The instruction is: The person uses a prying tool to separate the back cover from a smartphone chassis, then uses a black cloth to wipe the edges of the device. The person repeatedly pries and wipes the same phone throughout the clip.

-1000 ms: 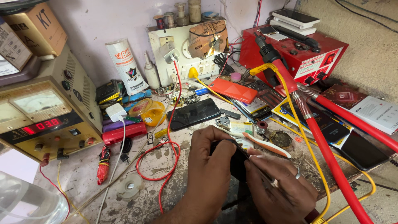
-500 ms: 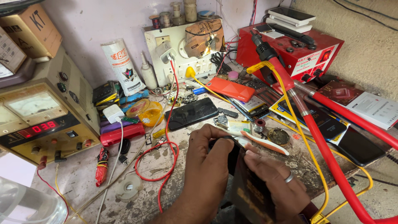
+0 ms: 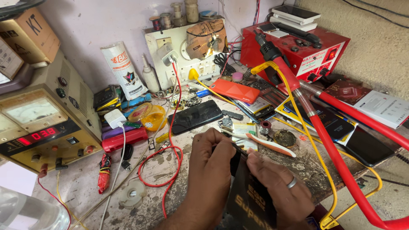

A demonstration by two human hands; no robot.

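My left hand (image 3: 211, 170) and my right hand (image 3: 279, 185) meet at the front of a cluttered repair bench (image 3: 170, 179). Together they pinch the top edge of a flat black packet with gold print (image 3: 251, 200), which stands tilted between them. My right hand wears a ring. A toothbrush with an orange and white handle (image 3: 264, 142) lies just beyond my fingers. A black phone (image 3: 195, 116) lies face up further back, with a red phone (image 3: 233, 90) behind it.
A beige power supply with a red readout (image 3: 40, 127) stands at the left. A red hot-air station (image 3: 306, 49) sits at the back right, its red hose (image 3: 336, 157) crossing the right side. A red wire loop (image 3: 164, 166), a tape roll (image 3: 133, 194) and a wall socket board (image 3: 187, 51) are also here.
The black packet has risen into view between my hands, and both hands have shifted slightly toward me. The bench items have not moved.
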